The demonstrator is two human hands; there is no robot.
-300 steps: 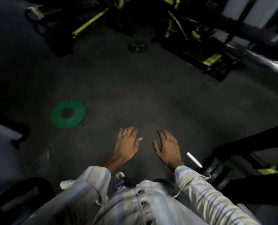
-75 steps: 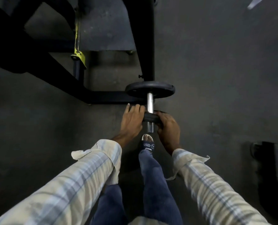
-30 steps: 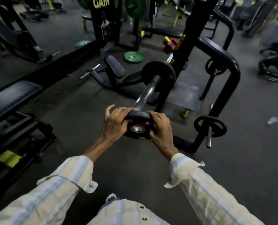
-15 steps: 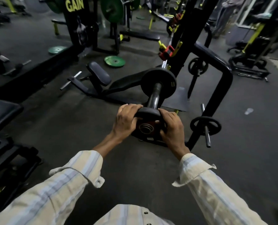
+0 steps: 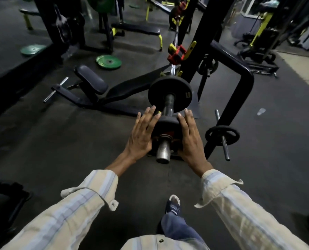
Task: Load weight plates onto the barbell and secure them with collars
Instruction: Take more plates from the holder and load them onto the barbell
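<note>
**Small plate on the sleeve, both palms flat against it**

A small black weight plate with a red-marked face [image 5: 165, 126] sits on the steel sleeve of the barbell [image 5: 163, 149], whose grey end sticks out towards the camera. The left hand [image 5: 142, 135] lies against the plate's left edge, fingers straight and spread, pointing away from the body. The right hand [image 5: 191, 137] mirrors it on the right edge, fingers extended and close together, palm pressed on the plate's face and rim. Neither hand curls around anything.

Further along the same sleeve, apart from the small plate, hangs a larger black round weight plate [image 5: 170, 93]. Beyond it the bar runs up into a black rack upright [image 5: 207, 35], near red and yellow clips [image 5: 179, 53]. A black plate on a storage peg [image 5: 222, 136] stands just right of the right hand. Two green discs [image 5: 109, 61] lie on the dark rubber floor [image 5: 68, 141] beside a black padded bench [image 5: 91, 82].
</note>
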